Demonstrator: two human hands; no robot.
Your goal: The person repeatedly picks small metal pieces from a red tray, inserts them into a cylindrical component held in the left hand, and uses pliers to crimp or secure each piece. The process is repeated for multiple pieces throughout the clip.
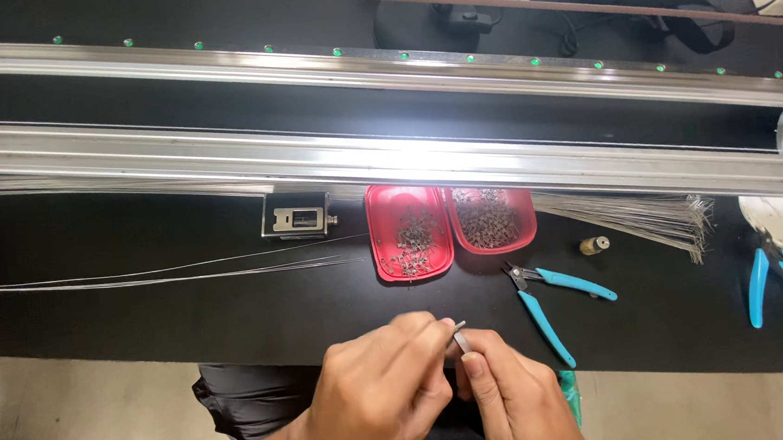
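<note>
two bare hands meet at the bottom centre of the frame, just off the near edge of the black table (pixel 138 314). the left hand (pixel 377 393) has its fingers closed together on one end of a small silver metal piece (pixel 459 334), and the right hand (pixel 513 406) has thumb and forefinger clamped on the other end, the thumb lying along it. the piece sits between the two sets of fingertips, above the person's lap and in front of the table edge; whether a wire runs into it cannot be told.

on the table above the hands, two red trays (pixel 409 231) stand side by side, both holding heaps of tiny metal parts. to their right lie blue-handled cutters (pixel 547 301), jaws pointing up-left, and a small brass part (pixel 594 245). a bundle of thin steel wires (pixel 633 215) fans out at centre right, with loose wires (pixel 154 274) stretched across the left. a small metal block (pixel 296 218) stands left of the trays, under long aluminium rails (pixel 219 159). a second pair of blue cutters (pixel 782 278) lies at the far right.

judged from the grip, the work goes best with both pinches close to the joint, the piece kept level, and the hands steady over the lap so nothing small drops.
</note>
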